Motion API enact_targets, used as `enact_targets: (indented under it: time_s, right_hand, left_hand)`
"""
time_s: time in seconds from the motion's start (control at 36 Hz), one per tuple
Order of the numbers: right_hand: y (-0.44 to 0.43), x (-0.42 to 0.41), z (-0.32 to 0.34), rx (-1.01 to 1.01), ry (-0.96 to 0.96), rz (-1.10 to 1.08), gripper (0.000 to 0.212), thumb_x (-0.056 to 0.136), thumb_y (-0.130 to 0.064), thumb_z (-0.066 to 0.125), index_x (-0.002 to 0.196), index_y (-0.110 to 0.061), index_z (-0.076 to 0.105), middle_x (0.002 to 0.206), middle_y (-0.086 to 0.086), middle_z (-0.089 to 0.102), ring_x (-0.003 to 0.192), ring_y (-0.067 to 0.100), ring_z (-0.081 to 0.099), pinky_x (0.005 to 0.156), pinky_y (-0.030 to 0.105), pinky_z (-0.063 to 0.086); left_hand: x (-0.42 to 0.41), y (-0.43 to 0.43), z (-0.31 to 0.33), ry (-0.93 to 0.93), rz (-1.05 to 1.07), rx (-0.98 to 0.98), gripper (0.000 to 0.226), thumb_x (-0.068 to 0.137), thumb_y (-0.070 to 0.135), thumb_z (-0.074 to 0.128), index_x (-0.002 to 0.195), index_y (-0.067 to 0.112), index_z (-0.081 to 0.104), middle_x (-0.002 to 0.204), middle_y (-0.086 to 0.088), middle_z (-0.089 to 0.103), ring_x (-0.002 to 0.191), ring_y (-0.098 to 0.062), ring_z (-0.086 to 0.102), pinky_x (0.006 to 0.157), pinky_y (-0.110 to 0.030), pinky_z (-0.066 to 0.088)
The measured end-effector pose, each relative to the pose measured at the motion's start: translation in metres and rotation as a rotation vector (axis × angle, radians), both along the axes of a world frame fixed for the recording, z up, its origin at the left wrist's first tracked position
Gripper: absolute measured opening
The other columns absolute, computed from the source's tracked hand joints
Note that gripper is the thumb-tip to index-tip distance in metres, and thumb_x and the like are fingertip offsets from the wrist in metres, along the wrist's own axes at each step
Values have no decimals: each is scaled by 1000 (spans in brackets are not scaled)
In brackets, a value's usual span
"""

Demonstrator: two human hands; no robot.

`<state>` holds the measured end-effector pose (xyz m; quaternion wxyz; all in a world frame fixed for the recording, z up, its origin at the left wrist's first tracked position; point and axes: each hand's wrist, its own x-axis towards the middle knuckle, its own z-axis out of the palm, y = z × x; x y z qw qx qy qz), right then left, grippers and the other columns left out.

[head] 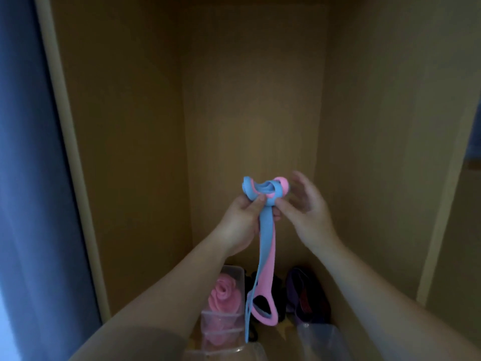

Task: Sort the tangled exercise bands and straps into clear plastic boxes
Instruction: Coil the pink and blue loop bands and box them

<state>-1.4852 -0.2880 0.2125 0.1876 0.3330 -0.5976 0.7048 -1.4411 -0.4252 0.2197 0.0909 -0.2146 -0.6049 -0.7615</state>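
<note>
Raised in mid-air before the far wall of a tan wooden cupboard [250,100]: a flat rubber exercise band [265,238], blue on one face, pink on the other, bunched into a loose knot at the top and hanging down in a long doubled tail with a loop at the low end. Clamped round the band just under the knot, on its left: the left hand [242,217], fingers curled, thumb pressed on the blue strip. Pinching the right side of the knot between thumb and forefinger: the right hand [309,212], remaining fingers spread and blurred. Down on the cupboard floor, near left: a clear plastic box [208,316] holding a rolled pink band [223,295]. Just right of it, behind the hanging tail: a tangle of black straps [251,280]. Further right: a purple band with a red-and-black striped part [299,285]. Nearest, at right: a second clear plastic box [320,337], contents not discernible. Along the left edge: a blue curtain [26,178].
</note>
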Motion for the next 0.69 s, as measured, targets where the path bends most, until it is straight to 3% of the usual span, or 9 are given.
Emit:
enact_targets:
  time_s: [0.08, 0.14, 0.19, 0.28, 0.36, 0.42, 0.5, 0.61, 0.69]
  right_hand:
    - [-10, 13, -9, -5, -424, 454, 50, 93, -47, 52, 134, -19, 52, 118, 9, 65, 103, 22, 63, 94, 42, 48]
    - [-16, 21, -14, 56, -536, 633, 56, 93, -57, 36, 131, -21, 56, 120, 12, 65, 109, 28, 62, 98, 47, 46]
    - [-18, 24, -15, 64, -591, 613, 56, 88, -58, 38, 122, -19, 61, 100, 8, 68, 87, 23, 66, 77, 39, 55]
    - [-16, 24, -11, 98, -674, 475, 60, 79, -63, 46, 98, -9, 64, 75, 7, 57, 57, 15, 50, 51, 27, 44]
    - [-10, 21, -3, 206, -720, 374, 73, 72, -73, 41, 89, -7, 66, 64, 7, 58, 45, 14, 44, 44, 23, 36]
    - [-10, 21, 0, 242, -717, 342, 73, 66, -76, 44, 94, -11, 63, 62, 5, 57, 43, 13, 44, 42, 21, 34]
    - [-11, 21, -1, 268, -723, 280, 58, 69, -71, 52, 88, -16, 56, 54, 2, 52, 40, 12, 43, 39, 20, 32]
    - [-11, 19, -9, 259, -741, 225, 43, 86, -54, 57, 70, -15, 57, 50, 4, 52, 36, 12, 42, 38, 20, 31]
    - [-11, 19, -14, 215, -713, 258, 37, 91, -47, 55, 74, -14, 61, 55, 10, 57, 37, 14, 42, 38, 19, 31]
  left_hand:
    - [1, 1, -2, -12, -8, 4, 24, 98, 21, 50, 115, 7, 60, 91, -9, 71, 86, -22, 67, 83, -40, 55]
    - [0, 2, -4, -44, 81, -42, 27, 95, 28, 55, 117, 12, 59, 84, -9, 68, 78, -26, 65, 68, -40, 54]
    - [-5, 0, -8, -21, 201, -69, 26, 95, 24, 56, 119, 14, 55, 83, -11, 65, 71, -25, 63, 60, -35, 50]
    - [-10, -11, -16, 111, 370, -183, 21, 97, 4, 51, 117, 8, 50, 93, -13, 63, 74, -15, 63, 65, -30, 53]
    - [-12, -23, -29, 325, 464, -499, 31, 90, -8, 51, 118, 6, 51, 90, 1, 62, 74, 4, 59, 72, -13, 47]
    - [-12, -28, -35, 490, 537, -712, 46, 82, -13, 49, 126, 1, 53, 99, -3, 66, 87, 5, 58, 81, -5, 41]
    - [-13, -29, -36, 696, 496, -837, 47, 84, -13, 46, 128, -2, 55, 115, -2, 62, 105, 1, 56, 94, -12, 39]
    - [-10, -29, -38, 657, 420, -794, 38, 92, -9, 51, 128, 1, 57, 105, 15, 59, 100, 10, 55, 91, -18, 40]
    - [-8, -27, -45, 474, 385, -672, 47, 85, -12, 53, 130, 1, 54, 109, 8, 62, 98, 13, 55, 91, -14, 42]
